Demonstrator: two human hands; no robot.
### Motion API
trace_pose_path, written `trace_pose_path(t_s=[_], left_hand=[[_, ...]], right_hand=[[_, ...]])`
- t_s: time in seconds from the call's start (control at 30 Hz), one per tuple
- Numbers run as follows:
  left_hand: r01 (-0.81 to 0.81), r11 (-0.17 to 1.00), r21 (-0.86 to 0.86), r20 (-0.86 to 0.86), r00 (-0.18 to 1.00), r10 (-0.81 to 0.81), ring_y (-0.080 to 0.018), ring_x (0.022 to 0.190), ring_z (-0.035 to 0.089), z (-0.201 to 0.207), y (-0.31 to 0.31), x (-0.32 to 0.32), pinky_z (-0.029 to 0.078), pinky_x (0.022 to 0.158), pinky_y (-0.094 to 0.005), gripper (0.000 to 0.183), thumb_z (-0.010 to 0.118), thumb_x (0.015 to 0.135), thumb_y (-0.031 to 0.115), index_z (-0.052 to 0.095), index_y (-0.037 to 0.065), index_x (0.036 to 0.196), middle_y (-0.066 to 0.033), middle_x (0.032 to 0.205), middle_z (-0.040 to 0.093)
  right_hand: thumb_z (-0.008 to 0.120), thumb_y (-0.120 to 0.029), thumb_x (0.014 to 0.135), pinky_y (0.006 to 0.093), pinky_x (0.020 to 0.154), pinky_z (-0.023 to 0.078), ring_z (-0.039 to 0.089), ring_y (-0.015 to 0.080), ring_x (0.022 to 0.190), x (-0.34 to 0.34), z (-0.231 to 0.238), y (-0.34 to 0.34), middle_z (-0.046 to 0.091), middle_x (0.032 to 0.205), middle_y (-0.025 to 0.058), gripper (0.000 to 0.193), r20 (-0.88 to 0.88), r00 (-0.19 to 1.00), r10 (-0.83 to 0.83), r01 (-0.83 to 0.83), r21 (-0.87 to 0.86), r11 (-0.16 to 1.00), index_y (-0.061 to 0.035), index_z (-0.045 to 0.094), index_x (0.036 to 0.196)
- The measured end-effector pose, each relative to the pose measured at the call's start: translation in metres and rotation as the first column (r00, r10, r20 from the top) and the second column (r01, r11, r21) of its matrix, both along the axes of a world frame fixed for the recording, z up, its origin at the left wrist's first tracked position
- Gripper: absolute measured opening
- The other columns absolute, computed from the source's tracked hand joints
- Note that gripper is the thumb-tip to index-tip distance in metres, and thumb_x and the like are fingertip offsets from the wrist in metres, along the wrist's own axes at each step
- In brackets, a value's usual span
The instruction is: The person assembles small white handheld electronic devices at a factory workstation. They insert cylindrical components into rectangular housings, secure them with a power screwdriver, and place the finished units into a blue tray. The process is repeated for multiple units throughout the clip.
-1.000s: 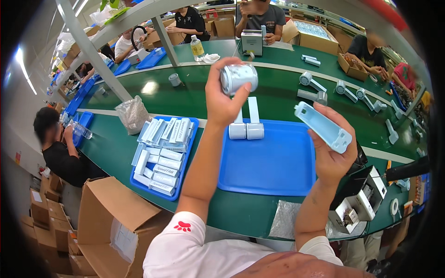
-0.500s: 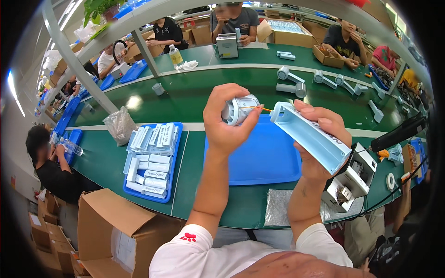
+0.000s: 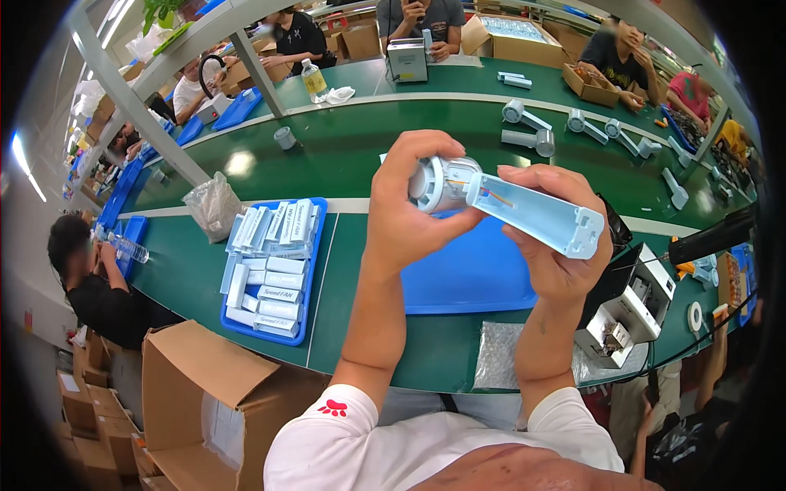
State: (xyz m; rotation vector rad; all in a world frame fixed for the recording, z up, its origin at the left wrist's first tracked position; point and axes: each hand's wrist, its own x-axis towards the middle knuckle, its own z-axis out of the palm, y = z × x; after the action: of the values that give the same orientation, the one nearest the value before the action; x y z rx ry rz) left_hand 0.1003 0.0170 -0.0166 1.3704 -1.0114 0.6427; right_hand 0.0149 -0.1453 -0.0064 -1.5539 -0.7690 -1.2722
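Note:
My left hand [image 3: 391,214] is closed around a round, light-blue fan head [image 3: 440,185] with a vented rim. My right hand [image 3: 569,260] grips an open, trough-shaped light-blue handle shell [image 3: 536,219], its hollow side facing up. The shell's narrow end meets the fan head; whether they are locked together I cannot tell. Thin orange and red wires [image 3: 496,196] run from the fan head into the hollow. Both parts are held above a blue tray [image 3: 467,286] on the green bench.
Left stands a blue tray [image 3: 314,266] full of light-blue shells, beside a clear plastic bag [image 3: 213,206]. A white machine [image 3: 626,315] and bubble wrap [image 3: 498,356] are at the right. Finished-looking fans [image 3: 524,117] lie on the far belt. An open carton [image 3: 205,376] sits lower left; co-workers sit around.
The handle shell has come up against the fan head and turned, so its hollow faces up more. The wires, strung between the parts before, now lie inside the shell.

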Motion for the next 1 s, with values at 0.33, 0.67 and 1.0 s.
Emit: trace_pose_path(t_s=[0.33,0.67,1.0], left_hand=[[0.118,0.993,0.031,0.025,0.993,-0.119,-0.0220,0.105,0.066,0.001,0.002,-0.003,0.054,0.089,-0.0339,0.062,0.096,0.056,0.007,0.064,0.008,0.108,-0.0086,0.111,0.064],[0.097,0.995,0.001,0.066,0.993,-0.097,-0.0253,0.102,0.068,-0.001,-0.001,-0.001,0.055,0.086,-0.0354,0.060,0.097,0.054,0.009,0.068,0.009,0.106,-0.0092,0.109,0.066],[0.107,0.989,0.104,0.086,0.990,-0.116,-0.0276,0.109,0.068,-0.003,0.003,0.003,0.055,0.094,-0.0380,0.064,0.098,0.057,0.008,0.065,0.002,0.111,-0.0133,0.114,0.063]], right_hand=[[0.078,0.002,0.086,0.0440,0.096,0.056,0.071,0.0358,0.108,-0.002,-0.005,-0.001,0.070,0.111,0.0274,0.057,-0.136,0.979,0.152,-0.155,-0.007,0.988,0.0105,0.051,0.136],[0.078,0.002,0.086,0.0423,0.094,0.056,0.071,0.0349,0.106,-0.010,0.000,0.000,0.071,0.110,0.0281,0.057,-0.128,0.990,0.053,-0.062,-0.073,0.995,0.0114,0.052,0.135],[0.081,-0.003,0.083,0.0386,0.091,0.056,0.071,0.0314,0.102,-0.011,0.001,-0.002,0.071,0.109,0.0248,0.053,-0.117,0.993,0.034,-0.041,-0.059,0.997,0.0095,0.058,0.128]])
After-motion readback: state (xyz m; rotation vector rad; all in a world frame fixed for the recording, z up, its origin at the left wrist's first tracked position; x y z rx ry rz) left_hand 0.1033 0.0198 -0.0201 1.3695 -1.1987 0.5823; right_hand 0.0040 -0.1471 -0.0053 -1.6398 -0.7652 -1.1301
